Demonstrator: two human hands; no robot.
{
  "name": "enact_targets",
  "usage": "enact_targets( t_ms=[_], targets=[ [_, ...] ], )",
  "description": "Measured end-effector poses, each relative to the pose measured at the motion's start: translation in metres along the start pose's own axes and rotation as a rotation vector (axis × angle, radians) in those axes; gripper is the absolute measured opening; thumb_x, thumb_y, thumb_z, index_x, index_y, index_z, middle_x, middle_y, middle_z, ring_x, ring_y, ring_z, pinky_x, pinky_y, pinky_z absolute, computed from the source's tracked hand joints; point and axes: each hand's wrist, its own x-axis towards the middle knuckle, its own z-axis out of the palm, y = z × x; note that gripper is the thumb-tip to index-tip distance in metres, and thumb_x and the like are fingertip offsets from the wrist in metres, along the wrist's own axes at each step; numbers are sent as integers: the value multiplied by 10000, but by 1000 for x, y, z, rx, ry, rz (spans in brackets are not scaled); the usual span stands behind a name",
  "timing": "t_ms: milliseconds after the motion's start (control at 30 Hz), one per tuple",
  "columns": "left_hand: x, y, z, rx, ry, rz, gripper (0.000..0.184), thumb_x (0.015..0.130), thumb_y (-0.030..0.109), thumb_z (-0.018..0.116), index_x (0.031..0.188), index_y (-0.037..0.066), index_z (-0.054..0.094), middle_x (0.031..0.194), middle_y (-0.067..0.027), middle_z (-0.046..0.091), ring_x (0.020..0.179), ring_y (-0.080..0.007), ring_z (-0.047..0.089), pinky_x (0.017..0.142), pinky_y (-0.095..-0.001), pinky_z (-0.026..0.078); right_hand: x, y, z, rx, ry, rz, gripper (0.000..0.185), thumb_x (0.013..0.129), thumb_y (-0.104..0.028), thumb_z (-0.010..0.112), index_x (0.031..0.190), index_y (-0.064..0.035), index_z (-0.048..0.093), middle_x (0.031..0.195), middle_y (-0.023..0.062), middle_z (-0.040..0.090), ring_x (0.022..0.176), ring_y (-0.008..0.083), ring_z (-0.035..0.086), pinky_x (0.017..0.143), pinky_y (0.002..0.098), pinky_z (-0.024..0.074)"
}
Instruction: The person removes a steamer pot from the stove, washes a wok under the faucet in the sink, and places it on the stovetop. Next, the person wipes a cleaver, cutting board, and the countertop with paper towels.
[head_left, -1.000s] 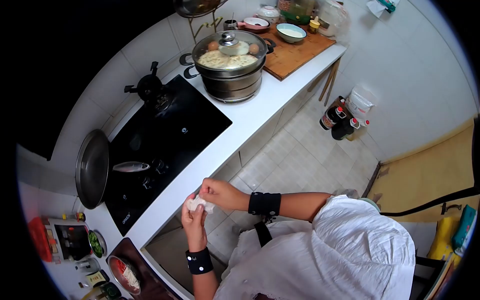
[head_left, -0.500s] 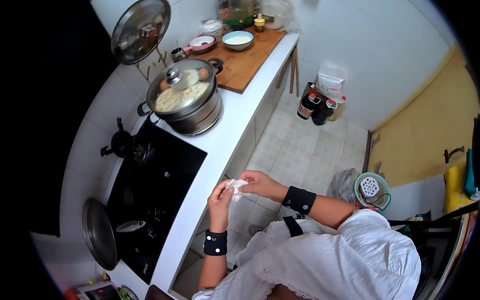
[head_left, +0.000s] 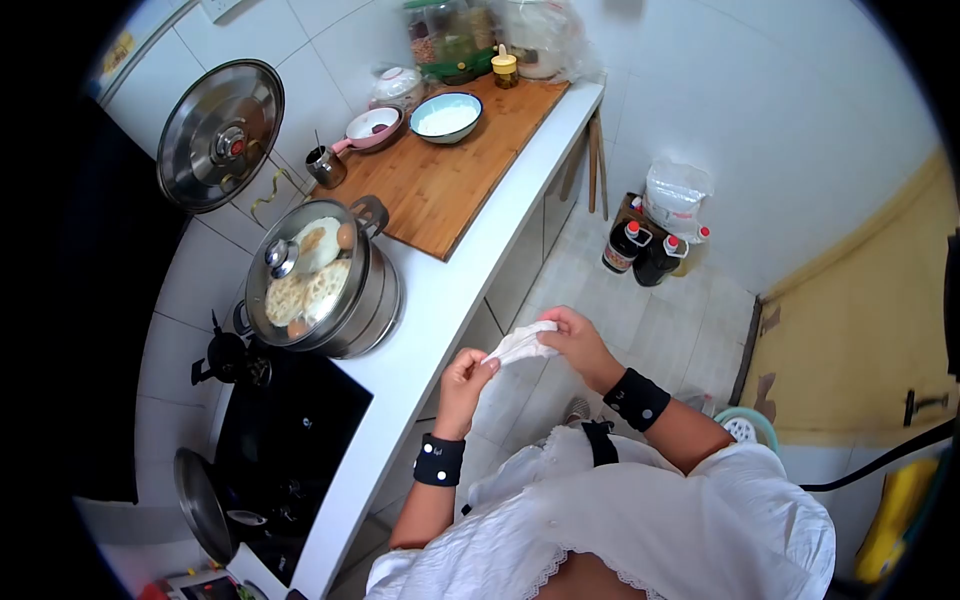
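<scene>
Above the tiled floor (head_left: pixel 625 310), just right of the white counter (head_left: pixel 425 310), the left hand (head_left: pixel 465 388) and the right hand (head_left: pixel 582 348) are holding a thin white piece (head_left: pixel 520 345) between them; its material is not showing clearly. The left thumb and fingers are pinching its near left end while the right thumb and fingers are gripping its far right end, so it is slanting across the gap. Both wrists are bearing black wristbands (head_left: pixel 438 460). Farther left, a steel steamer pot (head_left: pixel 375 300) is standing on the counter, its glass lid (head_left: pixel 282 258) letting eggs (head_left: pixel 347 236) and flat pale rounds (head_left: pixel 325 285) show. At the counter's far part, a wooden board (head_left: pixel 450 190) is carrying a pale blue bowl (head_left: pixel 450 138), with a pink pan (head_left: pixel 352 143) sitting just left of it. Nearer than the pot, a black hob (head_left: pixel 300 420) is lying on the left, with a dark frying pan (head_left: pixel 203 505) tilting at its left edge. On the floor to the far right, red-capped dark bottles (head_left: pixel 655 264) are standing near the wall (head_left: pixel 820 120).
</scene>
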Motion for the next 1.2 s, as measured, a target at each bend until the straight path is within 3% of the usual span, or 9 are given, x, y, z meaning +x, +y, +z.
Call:
enact_targets(
  t_ms=[133, 300, 467, 600, 700, 767, 867, 967, 1200],
  targets=[
    [45, 14, 45, -344, 8, 15, 151, 767, 49, 504, 652, 81, 412, 864, -27, 503, 690, -47, 372, 624, -189, 308, 36, -20, -47, -171, 92, -89, 168, 775, -25, 530, 936, -8, 485, 843, 46, 551, 765, 100, 530, 675, 220, 431],
    [90, 25, 55, -437, 98, 66, 142, 730, 65, 500, 659, 104, 383, 894, -36, 522, 779, -111, 463, 724, -239, 377, 89, -25, -70, -298, 246, -233, 134, 785, -39, 507, 916, -12, 504, 770, 32, 549, 695, 88, 521, 642, 210, 432],
    [142, 53, 46, -745, 252, 120, 171, 722, 4, 477, 622, 86, 365, 900, -72, 535, 747, -101, 455, 696, -225, 370, 140, -43, -90, -207, 187, -26, 163, 828, -109, 488, 965, -23, 509, 786, 15, 553, 710, 85, 526, 658, 189, 413],
    [193, 60, 41, -375, 151, 244, 160, 759, -5, 466, 638, 61, 384, 940, -89, 550, 756, -110, 488, 706, -242, 390, 172, -64, -74, -264, 82, -15, 249, 866, -195, 461, 1051, -30, 488, 895, 35, 559, 816, 99, 533, 709, 206, 409],
    [221, 59, 50, -436, 68, 180, 154, 767, 27, 477, 668, 92, 378, 991, -79, 531, 798, -118, 498, 716, -266, 413, 194, -82, -41, -11, -50, 182, 350, 893, -280, 412, 1142, -35, 436, 1010, 65, 526, 930, 115, 503, 783, 244, 407],
    [232, 63, 55, -661, -21, 38, 36, 790, 73, 485, 800, 78, 451, 993, -68, 531, 807, -126, 504, 748, -266, 418, 218, -86, -30, 98, -180, 201, 402, 899, -319, 388, 1186, -36, 399, 1055, 72, 501, 981, 126, 478, 820, 262, 398],
    [255, 54, 62, -1060, 5, -117, 221, 825, 145, 479, 1033, 73, 460, 977, -41, 532, 820, -139, 510, 752, -259, 418, 252, -82, -28, 307, -269, 303, 397, 903, -320, 385, 1180, -36, 403, 1050, 69, 495, 982, 131, 478, 833, 276, 398],
    [277, 62, 63, -1144, 99, -158, 209, 854, 182, 466, 1037, 81, 462, 968, -35, 534, 840, -136, 511, 770, -265, 416, 280, -81, -31, 302, -241, 347, 313, 899, -282, 407, 1094, -42, 455, 946, 36, 517, 844, 94, 493, 723, 230, 410],
    [350, 71, 86, -621, 134, -12, 411, 901, 238, 420, 1237, 18, 335, 1200, -54, 416, 1095, -138, 407, 919, -261, 328, 363, -78, -63, 144, -165, 355, 184, 878, -239, 450, 877, -60, 494, 754, -1, 520, 658, 73, 499, 564, 212, 422]
  ],
)
